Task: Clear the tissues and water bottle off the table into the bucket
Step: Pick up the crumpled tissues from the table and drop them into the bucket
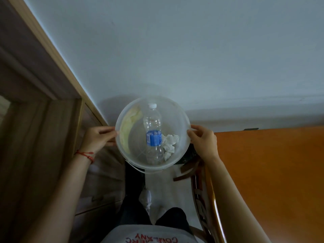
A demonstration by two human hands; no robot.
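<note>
The bucket (pixel 182 118) is translucent, frosted-looking plastic, and inside it lie a clear, glossy plastic water bottle (pixel 152 135) with a smooth blue label and white cap and crumpled white paper tissues (pixel 169 142), while right of the bucket the table (pixel 266 172) is smooth orange-brown wood with a slight sheen.

Bucket (pixel 182 111) translucent white; water bottle (pixel 152 135) clear, blue label, white cap; tissues (pixel 169 142) white; table (pixel 270 172) orange.

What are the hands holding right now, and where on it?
Both hold the bucket by its rim: left hand on the left edge, right hand on the right edge.
</note>
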